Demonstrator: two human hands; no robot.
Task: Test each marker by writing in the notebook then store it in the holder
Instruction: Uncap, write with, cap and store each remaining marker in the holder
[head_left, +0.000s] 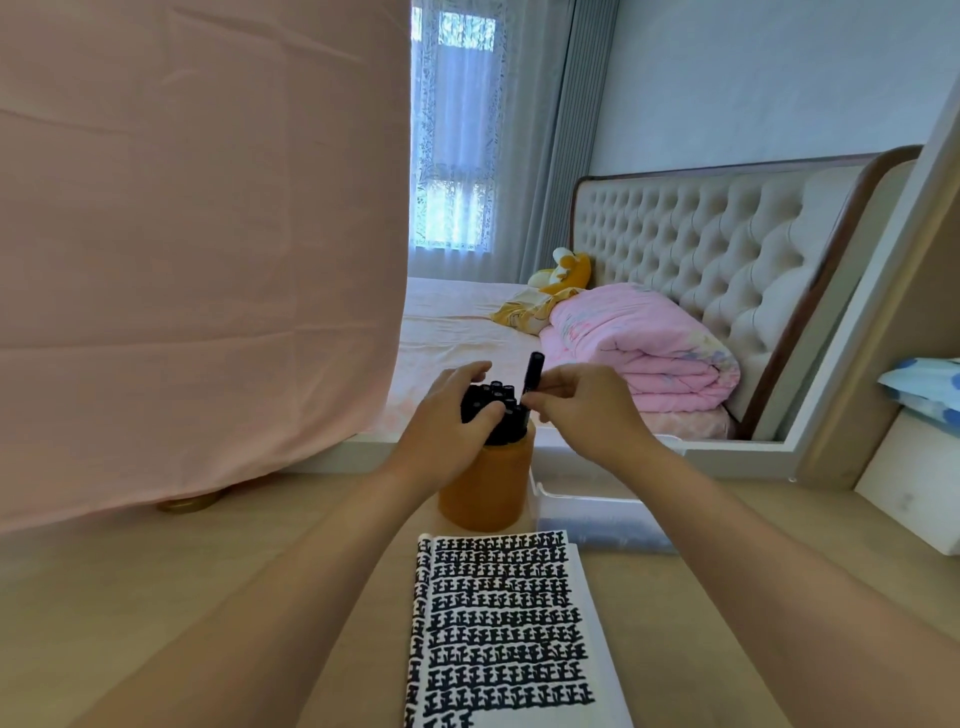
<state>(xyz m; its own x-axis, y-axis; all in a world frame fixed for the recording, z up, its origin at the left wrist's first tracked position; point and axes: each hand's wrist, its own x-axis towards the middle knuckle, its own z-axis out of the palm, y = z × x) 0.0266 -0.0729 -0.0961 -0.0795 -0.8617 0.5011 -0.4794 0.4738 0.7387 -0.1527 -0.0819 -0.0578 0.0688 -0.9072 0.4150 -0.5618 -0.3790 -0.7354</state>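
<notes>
An orange cylindrical holder (485, 491) stands on the wooden desk, packed with several black markers (493, 402). My left hand (449, 418) curls round the bundle of markers at the holder's top. My right hand (584, 410) pinches one black marker (533, 371) upright at the bundle's right edge, its cap end sticking up above the others. In front of the holder lies the open notebook (511, 623), its page filled with rows of black marks.
A clear plastic box (602, 522) lies right of the holder. A pink cloth (197, 249) hangs at the left over a brass-footed object. White boxes (914, 493) sit at the far right. A mirror behind the desk reflects a bed.
</notes>
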